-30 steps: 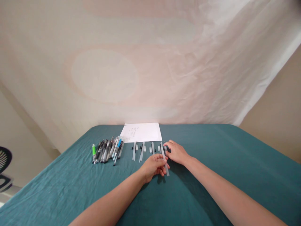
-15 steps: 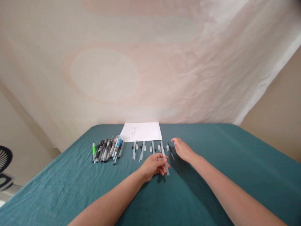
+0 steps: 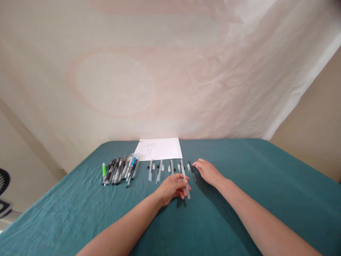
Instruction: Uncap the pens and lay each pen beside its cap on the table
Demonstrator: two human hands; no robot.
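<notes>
My left hand (image 3: 170,189) is closed around a clear pen barrel (image 3: 188,193), which slants over the table with its near end sticking out past the fingers. To the right, my right hand (image 3: 210,172) is low over the cloth, its thumb and fingertips pinched together. Anything between those fingertips is too small to make out. Just left of them lies a thin dark pen refill (image 3: 194,175), with a small clear piece (image 3: 188,167) beside it. Beyond my left hand, several taken-apart pens (image 3: 159,172) lie in a row with small black and clear parts next to them.
A pile of pens (image 3: 119,170) lies at the left, with a green-topped pen (image 3: 104,170) at its outer end. Behind the row is a white sheet of paper (image 3: 167,147) with writing. A green cloth (image 3: 239,156) covers the table, and a pale sheet (image 3: 170,71) hangs behind.
My right hand has come slightly nearer and its fingertips have drawn in beside the dark refill. The left hand keeps hold of the clear barrel. The view has shifted a little.
</notes>
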